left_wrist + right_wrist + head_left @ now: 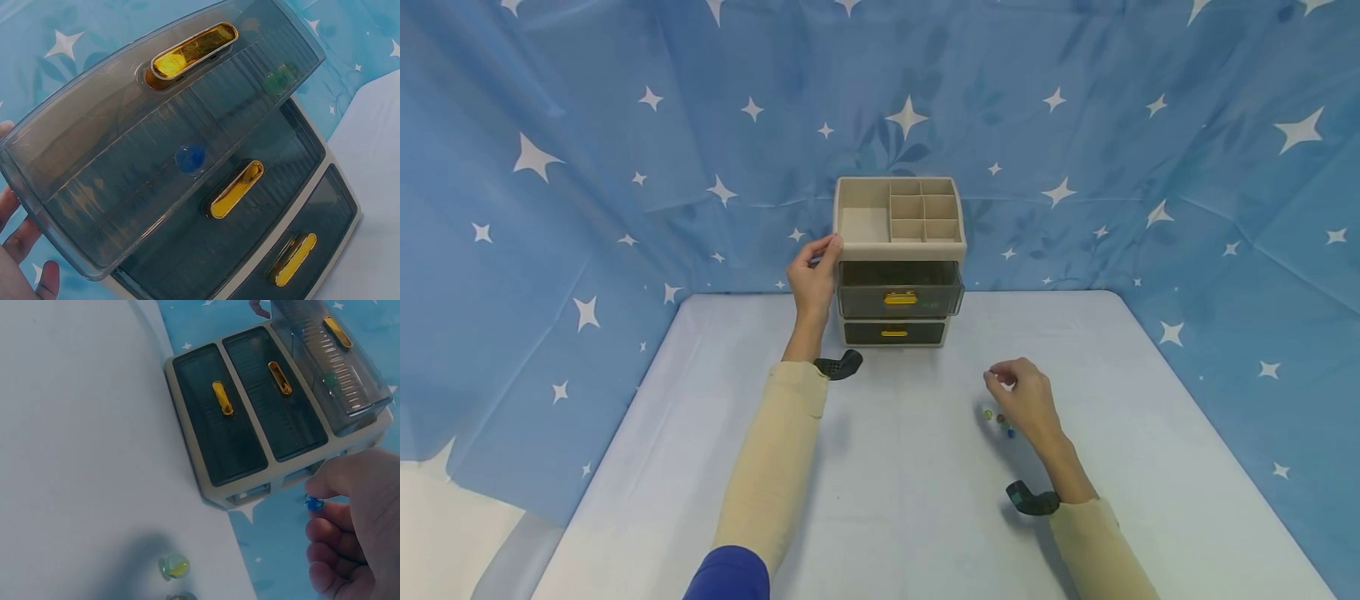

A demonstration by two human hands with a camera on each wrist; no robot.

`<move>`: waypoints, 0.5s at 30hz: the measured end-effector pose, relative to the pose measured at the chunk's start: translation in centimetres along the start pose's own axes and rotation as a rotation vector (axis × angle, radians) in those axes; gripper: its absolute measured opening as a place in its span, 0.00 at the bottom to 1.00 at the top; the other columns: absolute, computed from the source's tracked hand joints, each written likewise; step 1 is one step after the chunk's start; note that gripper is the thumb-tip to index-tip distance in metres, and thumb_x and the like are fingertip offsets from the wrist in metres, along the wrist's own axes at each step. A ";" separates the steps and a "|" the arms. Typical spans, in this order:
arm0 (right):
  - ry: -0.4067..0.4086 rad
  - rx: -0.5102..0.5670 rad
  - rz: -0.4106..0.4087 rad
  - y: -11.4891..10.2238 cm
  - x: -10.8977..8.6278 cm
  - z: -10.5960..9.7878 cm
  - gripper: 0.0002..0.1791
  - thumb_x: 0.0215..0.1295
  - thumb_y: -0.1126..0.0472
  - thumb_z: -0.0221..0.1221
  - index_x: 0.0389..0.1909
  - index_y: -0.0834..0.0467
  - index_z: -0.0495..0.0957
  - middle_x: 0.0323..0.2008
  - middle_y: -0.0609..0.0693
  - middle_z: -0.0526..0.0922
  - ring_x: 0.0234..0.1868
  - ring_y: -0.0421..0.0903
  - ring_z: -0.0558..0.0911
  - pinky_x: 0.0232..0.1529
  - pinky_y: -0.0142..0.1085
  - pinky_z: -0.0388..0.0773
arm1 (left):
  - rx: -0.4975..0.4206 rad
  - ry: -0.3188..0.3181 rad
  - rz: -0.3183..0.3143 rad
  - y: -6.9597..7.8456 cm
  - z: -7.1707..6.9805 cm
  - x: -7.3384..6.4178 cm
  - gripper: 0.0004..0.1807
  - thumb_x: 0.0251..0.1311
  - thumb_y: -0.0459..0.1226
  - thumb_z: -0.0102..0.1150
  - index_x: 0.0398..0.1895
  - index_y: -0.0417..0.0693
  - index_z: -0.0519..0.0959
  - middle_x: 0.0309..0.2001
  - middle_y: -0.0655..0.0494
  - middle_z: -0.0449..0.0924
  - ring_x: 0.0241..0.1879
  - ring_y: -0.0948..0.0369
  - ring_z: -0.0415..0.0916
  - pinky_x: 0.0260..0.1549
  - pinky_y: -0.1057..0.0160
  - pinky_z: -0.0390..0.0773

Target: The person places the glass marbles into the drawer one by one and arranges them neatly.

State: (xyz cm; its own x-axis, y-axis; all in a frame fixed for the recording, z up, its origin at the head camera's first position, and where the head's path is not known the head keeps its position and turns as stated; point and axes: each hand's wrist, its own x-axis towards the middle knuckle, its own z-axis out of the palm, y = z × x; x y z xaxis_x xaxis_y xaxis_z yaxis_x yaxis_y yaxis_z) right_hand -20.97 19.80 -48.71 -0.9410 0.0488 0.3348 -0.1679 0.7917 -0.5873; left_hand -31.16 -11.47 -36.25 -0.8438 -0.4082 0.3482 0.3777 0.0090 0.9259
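A cream desktop organizer with dark see-through drawers stands at the back of the table. Its top drawer is pulled out; inside are a blue marble and something green. My left hand touches the organizer's left side near the top corner, fingers loosely bent. Over the table, right of the organizer, my right hand pinches a small blue marble between thumb and forefinger. Below that hand lie several marbles, among them a clear one with yellow inside.
Sectioned compartments form the organizer's top. The two lower drawers, with gold handles, are closed. A blue star-patterned curtain hangs behind and beside the white table.
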 end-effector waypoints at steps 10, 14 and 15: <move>0.025 0.031 -0.029 -1.1 0.6 -0.4 0.12 0.68 0.55 0.62 0.43 0.61 0.83 0.37 0.56 0.82 0.40 0.51 0.80 0.43 0.44 0.79 | -0.002 -0.007 0.006 -0.1 0.0 0.1 0.15 0.66 0.39 0.65 0.49 0.37 0.85 0.33 0.67 0.76 0.27 0.70 0.67 0.27 0.72 0.67; 0.035 0.052 -0.041 -1.5 0.8 -0.6 0.12 0.68 0.56 0.62 0.43 0.61 0.83 0.38 0.56 0.82 0.40 0.51 0.80 0.44 0.45 0.79 | -0.002 -0.010 0.004 -0.2 -0.1 0.1 0.15 0.66 0.39 0.64 0.49 0.37 0.84 0.33 0.67 0.76 0.27 0.70 0.68 0.28 0.72 0.68; 0.038 0.053 -0.045 -1.6 0.9 -0.6 0.12 0.68 0.57 0.62 0.43 0.61 0.83 0.38 0.56 0.82 0.40 0.51 0.80 0.44 0.46 0.79 | -0.003 -0.012 0.003 -0.2 -0.1 0.1 0.15 0.66 0.39 0.64 0.49 0.37 0.84 0.33 0.67 0.77 0.27 0.70 0.68 0.28 0.72 0.68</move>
State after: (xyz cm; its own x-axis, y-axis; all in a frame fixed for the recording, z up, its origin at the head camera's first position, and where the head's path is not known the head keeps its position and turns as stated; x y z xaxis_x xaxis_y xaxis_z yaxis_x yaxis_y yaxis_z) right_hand -21.34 18.94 -47.06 -0.9204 0.0380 0.3891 -0.2262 0.7601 -0.6092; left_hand -31.25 -11.60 -36.44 -0.8472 -0.3974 0.3527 0.3812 0.0078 0.9245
